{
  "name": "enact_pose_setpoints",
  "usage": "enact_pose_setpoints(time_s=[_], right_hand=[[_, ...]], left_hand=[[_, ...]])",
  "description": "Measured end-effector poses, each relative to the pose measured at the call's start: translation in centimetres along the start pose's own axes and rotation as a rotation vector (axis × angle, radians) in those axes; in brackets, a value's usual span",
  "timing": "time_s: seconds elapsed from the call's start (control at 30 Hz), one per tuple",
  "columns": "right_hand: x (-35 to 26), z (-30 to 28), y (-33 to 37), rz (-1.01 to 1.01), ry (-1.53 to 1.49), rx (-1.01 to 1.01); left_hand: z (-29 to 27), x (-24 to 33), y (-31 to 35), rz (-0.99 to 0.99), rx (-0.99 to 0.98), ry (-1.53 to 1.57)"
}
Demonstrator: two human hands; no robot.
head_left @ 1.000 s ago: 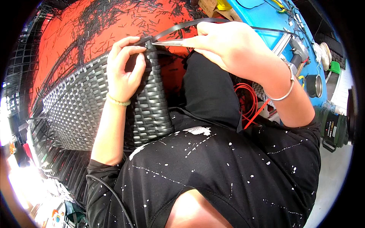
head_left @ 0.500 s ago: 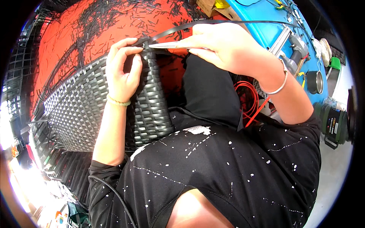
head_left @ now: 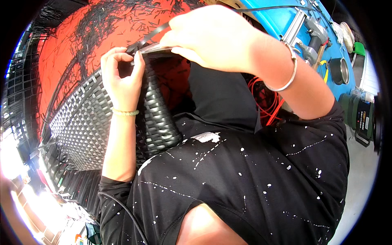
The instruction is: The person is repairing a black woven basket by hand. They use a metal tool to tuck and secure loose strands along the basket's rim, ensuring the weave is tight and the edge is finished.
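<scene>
Biggest thing I had in view was the woven wicker panel (head_left: 81,126), dark flat strips in a tight basket weave, resting across the lap and running out to the left. Behind it lay the red floor mat (head_left: 65,53), littered with short black offcuts. From what I could judge, most of the panel was already woven; only the near rim under the hands looked unfinished, with a loose black strip (head_left: 153,34) trailing up off that edge. How much rim remained I couldn't tell.

At upper right stood a blue workbench (head_left: 273,18) with tools, and a coil of red wire (head_left: 265,102) below it.

Left hand (head_left: 122,79) was curled over the rim, fingers pressed together and pinching the weave edge. Right hand (head_left: 212,38) was closed, fingertips pinching a thin pale flat tool or strip end (head_left: 153,48) at the rim; which one, I couldn't tell.

Versus the frame a second back: both hands stayed at the same spot on the rim, the right hand sat a touch higher and nearer the camera, and the weave looked unchanged.
</scene>
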State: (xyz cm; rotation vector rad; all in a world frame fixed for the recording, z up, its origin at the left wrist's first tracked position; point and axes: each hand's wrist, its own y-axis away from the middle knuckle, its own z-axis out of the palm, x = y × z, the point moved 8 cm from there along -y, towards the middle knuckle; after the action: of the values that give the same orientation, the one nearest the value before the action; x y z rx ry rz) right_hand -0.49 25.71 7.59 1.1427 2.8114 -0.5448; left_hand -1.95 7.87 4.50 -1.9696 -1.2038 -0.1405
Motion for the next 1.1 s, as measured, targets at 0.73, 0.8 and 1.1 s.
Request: enact_pose_setpoints(time_s=[0.73, 0.8, 1.1], right_hand=[[0.7, -2.2, -2.5, -0.211, -0.079, -0.02], [1.1, -1.9, -2.5, -0.153, -0.123, -0.153], [0.1, -1.2, -1.0, -0.209, 0.002, -0.042]], left_hand=[[0.9, -0.6, -0.7, -0.075, -0.023, -0.074], [0.6, -0.1, -0.6, -0.07, -0.004, -0.076], [0.0, 0.1, -0.3, 0.059, -0.104, -0.021]])
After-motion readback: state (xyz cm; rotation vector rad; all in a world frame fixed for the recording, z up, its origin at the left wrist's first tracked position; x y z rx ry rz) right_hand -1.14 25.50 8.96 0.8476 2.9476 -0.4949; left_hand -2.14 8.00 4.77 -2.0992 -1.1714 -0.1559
